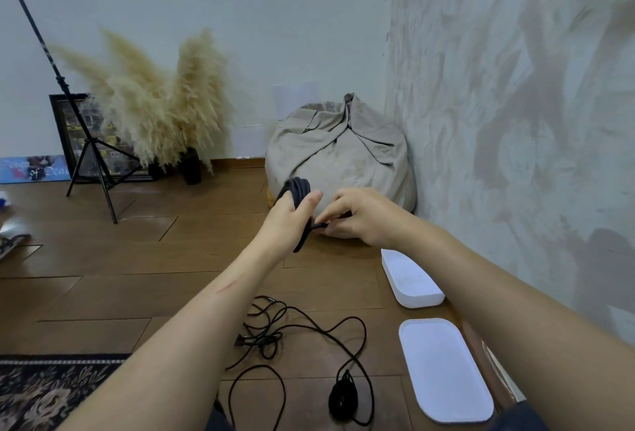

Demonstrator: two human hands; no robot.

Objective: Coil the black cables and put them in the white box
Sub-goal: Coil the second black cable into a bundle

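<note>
At the far left I see a patterned rug (44, 393) on the wooden floor (137, 258). Behind it a black tripod stand (90, 152) rises in front of a framed picture (67, 128) leaning on the wall. Next to that, pampas grass (154, 93) stands in dark vases.

Towards the middle, the left grip (290, 215) is raised with the coiled black cable (299, 186) looped over its fingers and its thumb laid against the loops. I cannot see the fingertips behind the coil. A beige beanbag (336, 145) sits in the corner beyond.

The right grip (357, 217) is just beside the left, its fingertips pinching the tail (318, 226) of that same cable.

Below the arms, loose black cables (292, 327) sprawl on the floor, and a small dark bundle (343, 396) lies among them. Right of them, near the wall, the open white box (419, 301) sits on the floor, and its white lid (443, 368) lies flat just in front of it.
</note>
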